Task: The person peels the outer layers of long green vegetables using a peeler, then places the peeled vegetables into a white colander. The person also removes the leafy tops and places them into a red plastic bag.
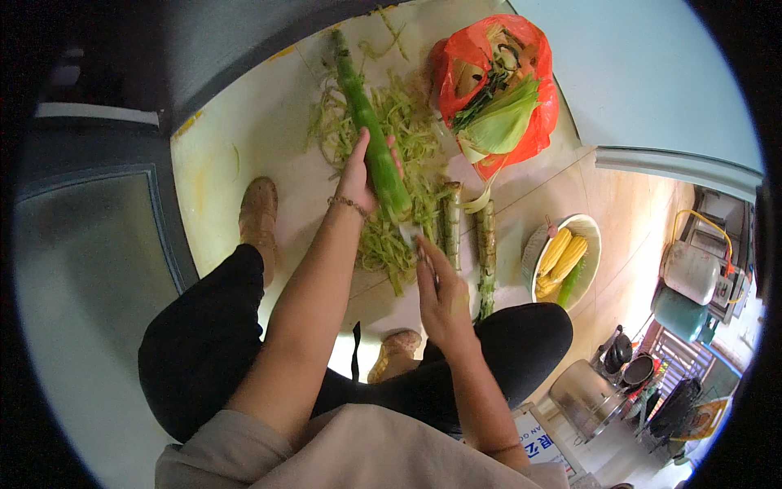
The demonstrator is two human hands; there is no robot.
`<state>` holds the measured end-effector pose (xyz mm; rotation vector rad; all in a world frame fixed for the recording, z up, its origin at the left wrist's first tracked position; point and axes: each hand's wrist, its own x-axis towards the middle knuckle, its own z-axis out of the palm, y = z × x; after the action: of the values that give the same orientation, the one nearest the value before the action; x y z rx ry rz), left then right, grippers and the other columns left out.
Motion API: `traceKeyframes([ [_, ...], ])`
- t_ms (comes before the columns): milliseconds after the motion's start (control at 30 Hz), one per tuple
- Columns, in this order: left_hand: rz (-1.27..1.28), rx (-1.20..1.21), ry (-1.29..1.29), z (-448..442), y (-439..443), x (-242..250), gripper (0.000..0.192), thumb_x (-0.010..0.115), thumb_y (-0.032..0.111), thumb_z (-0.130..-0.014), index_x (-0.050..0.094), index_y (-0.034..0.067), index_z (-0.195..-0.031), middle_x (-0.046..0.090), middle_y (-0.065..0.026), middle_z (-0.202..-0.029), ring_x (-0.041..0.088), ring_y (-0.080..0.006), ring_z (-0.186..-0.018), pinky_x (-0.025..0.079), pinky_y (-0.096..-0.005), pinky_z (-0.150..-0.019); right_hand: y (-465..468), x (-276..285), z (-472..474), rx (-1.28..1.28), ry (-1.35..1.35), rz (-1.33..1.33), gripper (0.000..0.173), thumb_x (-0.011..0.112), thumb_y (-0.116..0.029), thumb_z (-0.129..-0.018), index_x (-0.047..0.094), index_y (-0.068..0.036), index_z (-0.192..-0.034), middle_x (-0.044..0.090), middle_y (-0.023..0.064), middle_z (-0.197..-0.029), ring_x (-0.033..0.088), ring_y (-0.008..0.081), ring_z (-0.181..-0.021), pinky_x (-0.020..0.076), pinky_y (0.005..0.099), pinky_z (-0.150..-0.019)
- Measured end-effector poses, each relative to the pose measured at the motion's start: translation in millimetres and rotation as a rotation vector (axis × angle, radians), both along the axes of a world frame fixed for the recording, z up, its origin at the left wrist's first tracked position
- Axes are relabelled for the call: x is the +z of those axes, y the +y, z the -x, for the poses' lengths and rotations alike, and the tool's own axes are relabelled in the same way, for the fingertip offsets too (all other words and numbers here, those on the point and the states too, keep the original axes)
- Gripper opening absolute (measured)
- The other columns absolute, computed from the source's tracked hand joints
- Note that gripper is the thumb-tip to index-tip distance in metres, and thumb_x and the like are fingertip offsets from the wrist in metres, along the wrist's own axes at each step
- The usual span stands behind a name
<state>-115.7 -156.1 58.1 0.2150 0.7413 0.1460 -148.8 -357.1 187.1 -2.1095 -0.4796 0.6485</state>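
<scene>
My left hand [360,174] grips a long, thick green stalk vegetable [372,128], slanting from upper left to lower right. In my right hand [440,287] is a small tool with a pale blade [408,232], its fingers closed round the handle. The blade is at the stalk's lower end; whether they touch, and whether it is a knife or a peeler, I cannot tell. Beneath the stalk a loose heap of green peelings [409,134] covers part of the floor. Two segmented stalks [453,226] [486,250] lie side by side, right of the heap.
A red plastic bag [544,116] with husks and trimmings lies at the upper right. A basket [589,235] at the right holds yellow corn cobs [568,257] and something green. Farther right are a large metal pot [586,391] and pans. Pale cabinet or door panels flank the floor.
</scene>
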Motion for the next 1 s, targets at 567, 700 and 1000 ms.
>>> traceKeyframes([
  [567,-0.069,-0.058,0.079,3,-6,2,0.043,0.058,0.054,-0.090,0.056,0.012,-0.100,0.054,-0.0002,-0.073,0.053,-0.0127,-0.064,0.046,-0.0296,-0.059,36,-2,-40,0.114,-0.177,0.168,0.032,0.054,-0.013,-0.094,0.059,-0.009,-0.125,0.064,0.0238,-0.091,0.064,0.0389,-0.084,0.0511,0.0414,-0.074],
  [700,-0.135,-0.092,0.139,2,-4,4,0.047,0.054,0.057,-0.091,0.056,0.011,-0.102,0.054,-0.0003,-0.075,0.053,-0.0126,-0.066,0.047,-0.0304,-0.062,52,-14,-44,0.162,-0.118,0.324,0.030,0.054,-0.013,-0.094,0.062,-0.006,-0.122,0.065,0.0261,-0.096,0.064,0.0393,-0.088,0.0509,0.0391,-0.078],
  [1000,-0.152,-0.034,0.198,7,-2,1,0.049,0.050,0.055,-0.094,0.058,0.009,-0.110,0.056,-0.0015,-0.078,0.056,-0.0130,-0.069,0.049,-0.0301,-0.064,26,-8,-29,0.093,-0.118,0.231,0.030,0.054,-0.015,-0.093,0.062,-0.007,-0.122,0.065,0.0253,-0.099,0.063,0.0396,-0.092,0.0504,0.0430,-0.077],
])
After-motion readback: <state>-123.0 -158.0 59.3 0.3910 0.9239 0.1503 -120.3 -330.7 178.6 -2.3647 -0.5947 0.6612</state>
